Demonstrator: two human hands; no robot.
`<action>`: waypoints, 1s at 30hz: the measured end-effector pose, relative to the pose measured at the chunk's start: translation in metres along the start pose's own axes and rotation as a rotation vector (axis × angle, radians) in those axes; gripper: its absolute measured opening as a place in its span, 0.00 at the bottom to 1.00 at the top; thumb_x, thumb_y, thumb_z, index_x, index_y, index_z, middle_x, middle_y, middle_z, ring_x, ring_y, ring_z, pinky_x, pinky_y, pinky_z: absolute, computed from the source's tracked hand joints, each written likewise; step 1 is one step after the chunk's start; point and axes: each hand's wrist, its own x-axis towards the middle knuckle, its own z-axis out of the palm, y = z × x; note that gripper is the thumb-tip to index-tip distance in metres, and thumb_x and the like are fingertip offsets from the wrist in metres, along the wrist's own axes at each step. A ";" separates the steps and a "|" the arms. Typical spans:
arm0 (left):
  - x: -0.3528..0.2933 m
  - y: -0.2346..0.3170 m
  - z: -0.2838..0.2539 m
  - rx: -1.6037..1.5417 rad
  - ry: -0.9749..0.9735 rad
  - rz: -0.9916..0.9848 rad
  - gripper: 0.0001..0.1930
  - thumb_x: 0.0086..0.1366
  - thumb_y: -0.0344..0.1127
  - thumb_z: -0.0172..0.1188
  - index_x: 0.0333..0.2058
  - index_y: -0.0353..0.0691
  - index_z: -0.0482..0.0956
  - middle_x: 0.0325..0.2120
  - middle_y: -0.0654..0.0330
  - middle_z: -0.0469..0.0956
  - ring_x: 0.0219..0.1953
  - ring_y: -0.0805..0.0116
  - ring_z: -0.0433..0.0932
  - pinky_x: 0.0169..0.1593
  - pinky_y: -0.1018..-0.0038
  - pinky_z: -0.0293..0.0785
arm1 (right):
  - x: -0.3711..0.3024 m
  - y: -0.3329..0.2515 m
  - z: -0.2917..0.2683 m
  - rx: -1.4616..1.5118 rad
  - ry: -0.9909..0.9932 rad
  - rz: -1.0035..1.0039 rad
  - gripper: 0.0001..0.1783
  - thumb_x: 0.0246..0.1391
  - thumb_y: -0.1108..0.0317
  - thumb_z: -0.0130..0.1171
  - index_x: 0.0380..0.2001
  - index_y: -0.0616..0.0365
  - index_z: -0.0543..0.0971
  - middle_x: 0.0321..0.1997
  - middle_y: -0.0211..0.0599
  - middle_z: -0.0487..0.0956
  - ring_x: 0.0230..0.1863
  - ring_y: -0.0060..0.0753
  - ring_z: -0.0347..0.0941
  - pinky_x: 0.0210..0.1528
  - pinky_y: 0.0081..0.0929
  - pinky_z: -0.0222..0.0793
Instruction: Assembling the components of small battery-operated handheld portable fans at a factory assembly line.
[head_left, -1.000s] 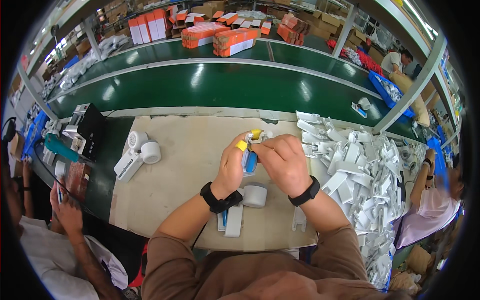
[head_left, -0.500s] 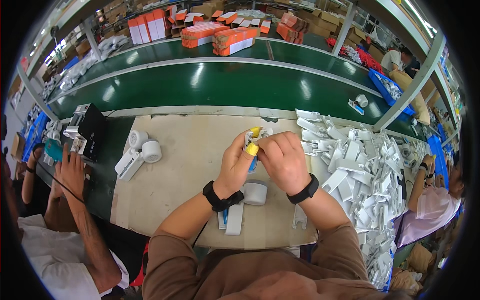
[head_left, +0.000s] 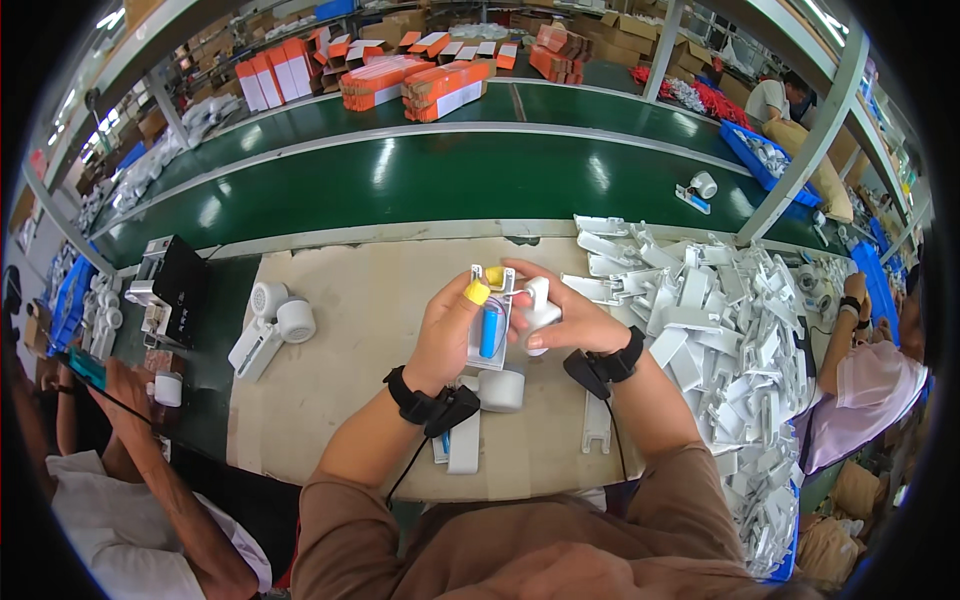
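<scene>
Between my hands is a white plastic housing point(head_left: 478, 352) with a blue battery cell point(head_left: 489, 332) lying in it. My left hand point(head_left: 442, 335), with yellow covers on its thumb and a fingertip, grips the housing by its left side. A white rounded part point(head_left: 541, 314) is held in my right hand point(head_left: 580, 318), thumb in front, just right of the housing. Thin wires show between the two pieces. Under my hands, a white round head point(head_left: 502, 390) and a white long casing point(head_left: 464, 442) lie on the cardboard mat; my left wrist partly hides them.
White casings point(head_left: 700, 340) are heaped at right. Another white unit with two round heads point(head_left: 268, 330) sits on the mat point(head_left: 370, 300) at left, near a black device point(head_left: 172, 290). A green conveyor point(head_left: 400, 180) runs behind. Co-workers sit on both sides.
My hands have turned, so the blue cell and housing now show openly. The right fingers have gone from a pinch to holding the white part. The left co-worker's hand has moved from the black device.
</scene>
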 end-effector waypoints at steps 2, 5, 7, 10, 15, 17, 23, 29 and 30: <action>0.003 0.002 -0.001 -0.086 0.052 -0.027 0.22 0.68 0.46 0.41 0.49 0.31 0.66 0.40 0.46 0.75 0.34 0.62 0.78 0.36 0.71 0.76 | -0.005 0.004 0.004 0.018 0.087 0.009 0.53 0.36 0.65 0.69 0.64 0.54 0.50 0.54 0.37 0.66 0.54 0.31 0.64 0.55 0.26 0.59; 0.004 0.006 -0.003 -0.092 0.093 -0.072 0.23 0.68 0.47 0.40 0.48 0.31 0.66 0.40 0.46 0.75 0.34 0.63 0.78 0.35 0.71 0.76 | -0.016 0.007 0.002 0.171 0.155 0.158 0.47 0.39 0.65 0.68 0.62 0.58 0.55 0.51 0.36 0.67 0.52 0.29 0.64 0.56 0.27 0.59; 0.005 0.004 -0.009 -0.104 0.110 -0.087 0.23 0.68 0.47 0.40 0.48 0.31 0.66 0.41 0.46 0.75 0.34 0.63 0.77 0.35 0.71 0.76 | -0.024 -0.007 0.002 0.078 0.205 0.144 0.44 0.39 0.68 0.68 0.60 0.57 0.58 0.51 0.36 0.67 0.53 0.29 0.64 0.55 0.28 0.61; 0.005 0.005 -0.009 -0.133 0.102 -0.098 0.23 0.68 0.47 0.40 0.48 0.31 0.66 0.41 0.46 0.74 0.34 0.63 0.77 0.35 0.72 0.76 | -0.030 -0.022 0.010 -0.193 0.301 -0.052 0.40 0.37 0.76 0.68 0.56 0.55 0.62 0.49 0.33 0.67 0.52 0.29 0.65 0.52 0.28 0.64; 0.005 0.008 -0.011 -0.134 0.036 -0.051 0.22 0.68 0.45 0.40 0.49 0.31 0.66 0.42 0.47 0.73 0.35 0.64 0.77 0.37 0.72 0.75 | -0.028 -0.015 0.017 -0.645 0.401 -0.333 0.39 0.33 0.79 0.67 0.53 0.47 0.67 0.47 0.34 0.66 0.53 0.40 0.66 0.52 0.32 0.65; 0.003 0.006 -0.010 -0.042 -0.001 0.037 0.20 0.68 0.43 0.42 0.50 0.32 0.66 0.42 0.47 0.73 0.37 0.63 0.76 0.40 0.72 0.74 | -0.027 -0.008 0.015 -0.985 0.433 -0.554 0.38 0.32 0.81 0.66 0.51 0.43 0.70 0.44 0.36 0.68 0.52 0.45 0.67 0.50 0.34 0.68; 0.002 0.007 -0.007 0.024 -0.038 0.082 0.21 0.67 0.41 0.43 0.53 0.32 0.64 0.44 0.46 0.73 0.40 0.61 0.76 0.44 0.70 0.72 | -0.031 -0.011 0.008 -1.267 0.485 -0.759 0.34 0.28 0.83 0.65 0.43 0.39 0.77 0.41 0.36 0.69 0.52 0.52 0.67 0.48 0.38 0.69; 0.003 0.004 -0.012 -0.102 -0.088 0.030 0.20 0.68 0.42 0.42 0.52 0.33 0.64 0.44 0.47 0.73 0.39 0.63 0.76 0.43 0.69 0.74 | -0.036 -0.014 0.008 -1.283 0.489 -0.790 0.33 0.30 0.82 0.65 0.44 0.39 0.76 0.42 0.36 0.69 0.52 0.50 0.68 0.47 0.38 0.70; 0.003 0.004 -0.013 -0.100 -0.092 0.028 0.20 0.68 0.42 0.42 0.52 0.33 0.64 0.44 0.47 0.73 0.39 0.63 0.76 0.43 0.69 0.74 | -0.036 -0.014 0.010 -1.221 0.494 -0.745 0.33 0.30 0.81 0.65 0.45 0.41 0.75 0.43 0.37 0.69 0.52 0.49 0.67 0.47 0.37 0.69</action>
